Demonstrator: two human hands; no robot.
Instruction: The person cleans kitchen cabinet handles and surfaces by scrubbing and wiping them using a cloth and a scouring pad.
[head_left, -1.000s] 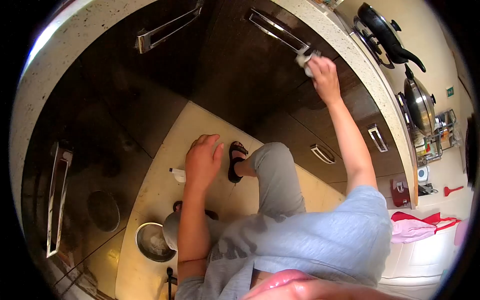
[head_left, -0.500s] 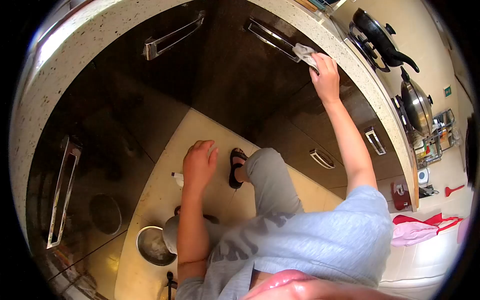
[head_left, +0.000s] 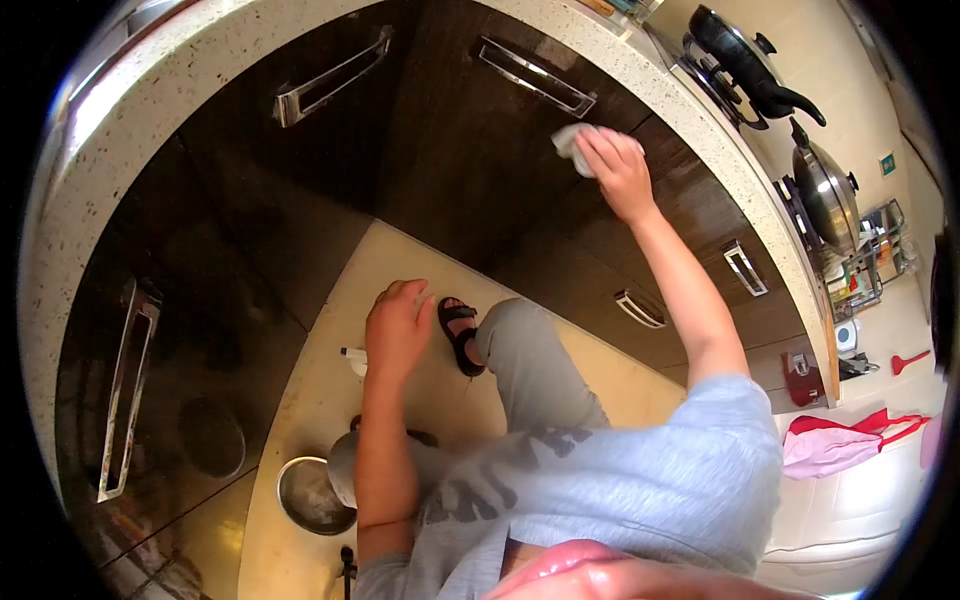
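Observation:
A crumpled whitish cloth (head_left: 570, 149) is gripped in the fingers of my right hand (head_left: 617, 172). The hand is against or just in front of a dark cabinet door (head_left: 480, 160), a little below a long chrome handle (head_left: 537, 78). My left hand (head_left: 400, 325) hangs above the floor near my knee, holding nothing. Its fingers are slightly bent and the thumb stands apart. Below that hand lies a white bottle with a dark cap (head_left: 355, 358), partly hidden by the wrist.
A metal basin (head_left: 315, 497) stands on the pale floor (head_left: 310, 410) at lower left. Above the cabinets runs a speckled countertop (head_left: 250, 45). A black pan (head_left: 740, 60) and a lidded steel wok (head_left: 825, 190) sit on the stove at right. Another chrome handle (head_left: 335, 75) juts out at upper left.
My right hand has moved left and down with the cloth, away from the end of the chrome handle onto the door below it. The left hand stays nearly still.

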